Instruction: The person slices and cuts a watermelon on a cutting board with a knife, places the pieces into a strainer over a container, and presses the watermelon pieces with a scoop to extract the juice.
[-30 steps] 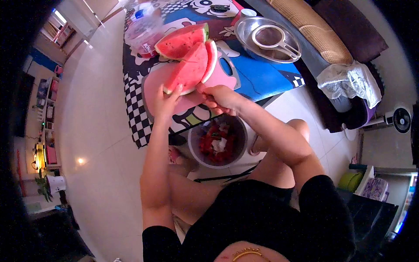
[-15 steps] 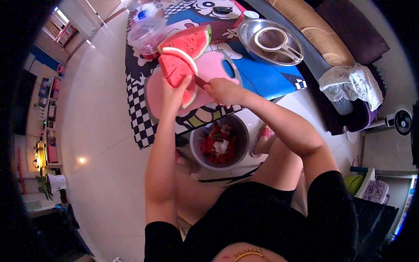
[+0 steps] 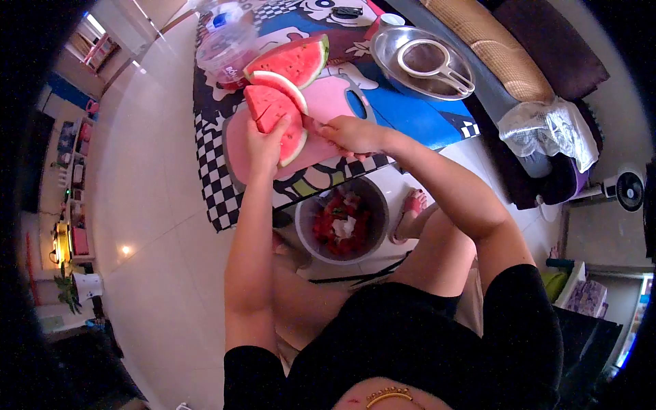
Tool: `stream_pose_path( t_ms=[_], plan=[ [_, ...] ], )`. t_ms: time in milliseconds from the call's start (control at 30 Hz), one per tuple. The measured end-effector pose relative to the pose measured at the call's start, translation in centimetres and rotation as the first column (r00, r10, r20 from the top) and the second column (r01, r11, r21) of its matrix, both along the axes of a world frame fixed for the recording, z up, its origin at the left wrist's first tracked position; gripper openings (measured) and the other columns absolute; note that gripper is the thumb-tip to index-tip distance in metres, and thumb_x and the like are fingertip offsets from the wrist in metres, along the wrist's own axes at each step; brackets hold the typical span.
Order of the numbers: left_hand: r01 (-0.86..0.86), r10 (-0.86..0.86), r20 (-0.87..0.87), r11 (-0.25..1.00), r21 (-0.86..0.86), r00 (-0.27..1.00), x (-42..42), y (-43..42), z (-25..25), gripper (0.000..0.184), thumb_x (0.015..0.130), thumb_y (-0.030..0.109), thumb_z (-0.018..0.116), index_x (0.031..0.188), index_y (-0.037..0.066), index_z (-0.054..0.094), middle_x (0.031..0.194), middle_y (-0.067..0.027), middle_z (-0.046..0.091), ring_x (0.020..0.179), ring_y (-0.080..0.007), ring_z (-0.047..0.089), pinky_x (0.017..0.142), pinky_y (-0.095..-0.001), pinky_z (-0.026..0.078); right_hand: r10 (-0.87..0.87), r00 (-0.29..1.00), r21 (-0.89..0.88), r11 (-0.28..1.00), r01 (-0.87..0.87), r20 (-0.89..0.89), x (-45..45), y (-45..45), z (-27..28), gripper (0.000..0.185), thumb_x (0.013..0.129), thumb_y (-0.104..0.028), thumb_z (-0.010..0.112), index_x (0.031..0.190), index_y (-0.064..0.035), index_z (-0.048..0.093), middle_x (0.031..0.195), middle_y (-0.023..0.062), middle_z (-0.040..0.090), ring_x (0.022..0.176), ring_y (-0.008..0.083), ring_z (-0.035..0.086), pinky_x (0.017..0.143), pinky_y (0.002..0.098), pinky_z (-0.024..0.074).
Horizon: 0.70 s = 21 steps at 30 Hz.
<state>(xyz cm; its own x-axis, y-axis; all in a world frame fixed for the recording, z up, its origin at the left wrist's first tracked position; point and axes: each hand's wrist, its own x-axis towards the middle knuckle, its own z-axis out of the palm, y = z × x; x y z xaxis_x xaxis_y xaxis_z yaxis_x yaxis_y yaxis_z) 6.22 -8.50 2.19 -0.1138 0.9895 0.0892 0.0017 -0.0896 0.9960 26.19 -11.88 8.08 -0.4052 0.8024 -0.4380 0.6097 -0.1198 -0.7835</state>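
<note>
Clasping a slit watermelon piece [image 3: 270,102], the left hand [image 3: 265,140] is pressing its thumb against the moist-looking red flesh. The right hand [image 3: 352,134] is curling tightly around a knife [image 3: 310,124] – its blade pointing left, meeting the piece's right side. The piece is lying left of the right hand, over the smooth pink board [image 3: 335,96], its long axis running roughly away from the body. Beyond, a green-rinded wedge [image 3: 290,60] is resting. Farther right, a shiny metal bowl [image 3: 387,58] is cradling a strainer [image 3: 424,58] on the patterned tabletop [image 3: 427,130]; below, a round grey bucket [image 3: 380,219] is holding red scraps [image 3: 333,239].
</note>
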Motion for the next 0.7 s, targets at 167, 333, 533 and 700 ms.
stream_pose_path(
  t_ms=[167, 333, 533, 700],
  plan=[
    [0.021, -0.02, -0.026, 0.999, 0.036, 0.999, 0.1, -1.0, 1.6, 0.052, 0.076, 0.015, 0.077, 0.117, 0.001, 0.049, 0.109, -0.0105, 0.06, 0.094, -0.0175, 0.061, 0.079, -0.0296, 0.05, 0.043, 0.999, -0.035, 0.998, -0.043, 0.0, 0.5, 0.7, 0.5, 0.046, 0.098, -0.044, 0.035, 0.072, -0.0083, 0.046, 0.05, -0.001, 0.044, 0.034, 0.01, 0.041, 0.029, 0.0238, 0.0303],
    [-0.003, 0.003, -0.094, 1.0, 0.003, 0.996, 0.0, -1.6, 2.7, 0.052, 0.076, 0.014, 0.077, 0.117, 0.001, 0.049, 0.109, -0.0102, 0.06, 0.094, -0.0173, 0.061, 0.08, -0.0294, 0.05, -0.025, 0.991, -0.128, 0.992, 0.009, -0.129, 0.8, 0.5, 0.1, 0.038, 0.097, -0.038, 0.038, 0.074, -0.0092, 0.045, 0.049, -0.0018, 0.042, 0.032, 0.0089, 0.038, 0.028, 0.023, 0.0276],
    [-0.009, 0.016, -0.166, 0.999, 0.04, 0.986, 0.1, -2.2, 3.5, 0.051, 0.076, 0.016, 0.077, 0.117, 0.001, 0.05, 0.11, -0.0101, 0.06, 0.094, -0.0176, 0.061, 0.08, -0.0299, 0.05, -0.065, 0.957, -0.208, 0.978, 0.005, -0.282, 1.8, 0.7, -1.6, 0.032, 0.097, -0.034, 0.038, 0.077, -0.01, 0.044, 0.049, -0.0021, 0.04, 0.032, 0.0078, 0.036, 0.027, 0.022, 0.0258],
    [0.0, -0.003, 0.088, 0.999, 0.042, 0.996, -0.8, -1.1, 0.7, 0.05, 0.078, 0.013, 0.075, 0.119, 0.003, 0.049, 0.112, -0.0082, 0.059, 0.097, -0.0172, 0.06, 0.08, -0.0298, 0.051, -0.1, 0.931, -0.246, 0.969, 0.012, -0.35, 2.6, 0.1, -2.3, 0.031, 0.097, -0.033, 0.038, 0.076, -0.0104, 0.044, 0.05, -0.0023, 0.04, 0.033, 0.0074, 0.036, 0.029, 0.0215, 0.0271]
  ],
)
